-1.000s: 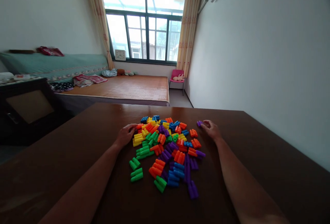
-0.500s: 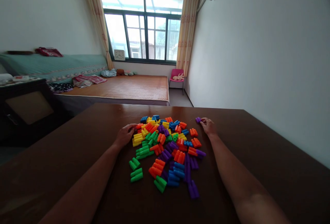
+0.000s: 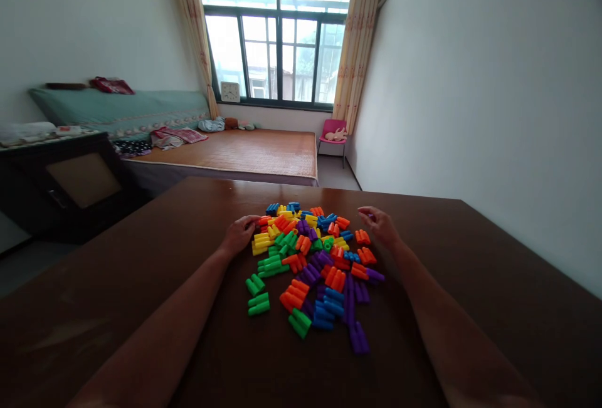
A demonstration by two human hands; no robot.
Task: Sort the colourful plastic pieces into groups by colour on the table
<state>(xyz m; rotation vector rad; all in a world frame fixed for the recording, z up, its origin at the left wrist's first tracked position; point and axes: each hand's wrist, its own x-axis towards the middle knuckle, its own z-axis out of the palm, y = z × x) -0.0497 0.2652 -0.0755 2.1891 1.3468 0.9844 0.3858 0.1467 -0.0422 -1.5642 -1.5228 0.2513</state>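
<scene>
A loose heap of plastic building blocks, shaped like joined tubes, lies on the brown table (image 3: 141, 257). At the heap's far left, my left hand (image 3: 239, 232) has its fingers curled and closed at the end of an orange block (image 3: 264, 220). My right hand (image 3: 380, 225) hovers off the far right side, fingers bent together; the purple block seen there earlier is almost wholly hidden by them. Near that hand lies an orange block (image 3: 362, 237). Green blocks (image 3: 258, 304) sit at the near left, blue ones (image 3: 324, 315) and purple ones (image 3: 359, 338) at the near right.
Beyond the table stands a bed (image 3: 244, 151) with a woven mat and some clothes. A dark cabinet (image 3: 79, 176) is at the left. A pink chair (image 3: 333, 126) holding a soft toy stands under the window, beside the white wall (image 3: 470, 82).
The view has shifted, so everything sits a little further right and higher. My right hand has turned, and the purple block at its fingertips no longer shows. My left hand stays by the orange block.
</scene>
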